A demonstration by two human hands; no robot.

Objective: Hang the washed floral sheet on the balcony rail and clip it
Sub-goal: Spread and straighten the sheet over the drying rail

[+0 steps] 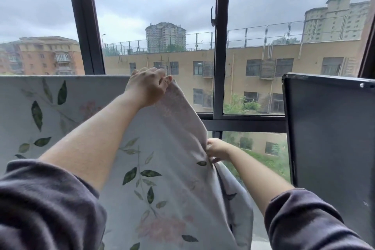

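Grey floral sheet [162,178], one, in two hands: left hand [147,88], right hand [218,149]

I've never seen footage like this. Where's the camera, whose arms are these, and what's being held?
No machine here: a person wears a camera on the head, so you look along their own arms. The left hand grips the top corner of the floral sheet, raised before the window frame. The right hand pinches the sheet's side edge lower down. Further left the sheet hangs spread out; what bears it is hidden. No clip shows. A dark panel stands at right.
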